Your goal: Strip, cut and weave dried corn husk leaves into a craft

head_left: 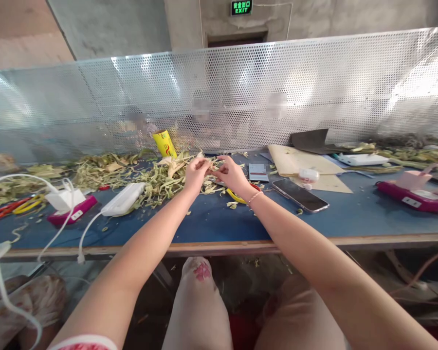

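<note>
My left hand (197, 172) and my right hand (233, 176) meet above the middle of the blue table, fingertips close together. Between them is a small, pale piece of dried plant (212, 168), pinched from both sides; its exact shape is too small to tell. A heap of dried, pale green plant strips (160, 181) lies beside and beneath my left hand. Partly hidden under my right hand are scissors with yellow and red handles (235, 196). Just beyond that hand lies a small light blue card (258, 172).
To the right lie a phone (301, 195), a white earphone case (308, 175) and brown paper (292, 160). On the left are a white power bank (124, 199), a magenta socket block (73, 214) and more scissors (10, 209). A perforated metal screen (237, 97) stands behind a yellow can (164, 143).
</note>
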The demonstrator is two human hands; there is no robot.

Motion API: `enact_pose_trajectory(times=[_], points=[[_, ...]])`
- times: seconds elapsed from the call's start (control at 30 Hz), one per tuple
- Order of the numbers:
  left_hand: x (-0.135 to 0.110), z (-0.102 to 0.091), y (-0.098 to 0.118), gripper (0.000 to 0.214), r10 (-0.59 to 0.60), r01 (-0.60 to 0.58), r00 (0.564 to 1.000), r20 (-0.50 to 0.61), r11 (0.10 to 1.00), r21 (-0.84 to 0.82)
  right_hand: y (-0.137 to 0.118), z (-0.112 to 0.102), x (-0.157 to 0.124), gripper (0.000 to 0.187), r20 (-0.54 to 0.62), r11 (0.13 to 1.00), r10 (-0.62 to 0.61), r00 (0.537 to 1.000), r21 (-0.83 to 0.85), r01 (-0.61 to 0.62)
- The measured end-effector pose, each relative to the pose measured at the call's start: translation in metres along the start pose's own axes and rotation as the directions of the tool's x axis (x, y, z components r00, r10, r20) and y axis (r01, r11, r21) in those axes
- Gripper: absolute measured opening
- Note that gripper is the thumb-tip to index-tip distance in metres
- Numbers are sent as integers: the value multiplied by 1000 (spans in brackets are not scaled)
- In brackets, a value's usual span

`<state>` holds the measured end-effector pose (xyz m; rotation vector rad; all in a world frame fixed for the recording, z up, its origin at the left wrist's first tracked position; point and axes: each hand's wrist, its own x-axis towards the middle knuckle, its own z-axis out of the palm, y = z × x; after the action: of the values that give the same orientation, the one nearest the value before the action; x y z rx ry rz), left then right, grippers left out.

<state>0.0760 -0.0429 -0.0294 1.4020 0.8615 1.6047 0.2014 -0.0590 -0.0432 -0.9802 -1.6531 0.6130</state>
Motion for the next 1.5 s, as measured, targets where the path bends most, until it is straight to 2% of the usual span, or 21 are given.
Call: enact_pose_trajectory(times=[0.23,0.4,0.6,0.83,0.93,1.03,1.17,1.27,1.3,1.37,1.43,1.5], points=[[2,-3,-1,22,-23,26,999,36,996,-82,-5,-2,-1,43,-10,999,38,999,19,-37],[3,-3,-2,24,-74,80,996,53,990,-118,-9,-4,0,28,19,989,124,992,76,-125],[2,-2,-8,24,-196,239,952,234,956,-172,1,-5,5,22,15,969,177,984,172,-177],[6,-7,-7,13,-209,238,968,141,941,-239,1,-5,8,10,31,935,235,971,264,-235],[9,-11,-8,11,-205,221,975,86,939,-262,2,-5,7,4,84,923,252,964,280,-265],[13,-14,-11,12,-203,202,979,26,939,-280,4,-4,6,6,162,924,250,955,253,-285],[19,-18,-16,16,-176,165,984,-18,949,-269,6,-6,4,15,274,969,216,937,55,-240],[23,-22,-17,16,-163,150,986,-31,955,-257,8,-15,4,20,282,967,157,946,-239,-89],[24,-24,-17,17,-165,148,985,-45,954,-261,9,-19,4,20,261,934,133,956,-356,-32],[26,-27,-16,16,-186,156,979,-82,948,-278,10,-28,4,19,237,812,113,965,-582,48],[28,-31,-15,16,-215,175,970,-114,942,-288,10,-35,4,13,261,678,200,944,-732,59],[30,-35,-14,16,-233,191,964,-132,944,-269,9,-39,1,21,296,597,327,897,-801,46]])
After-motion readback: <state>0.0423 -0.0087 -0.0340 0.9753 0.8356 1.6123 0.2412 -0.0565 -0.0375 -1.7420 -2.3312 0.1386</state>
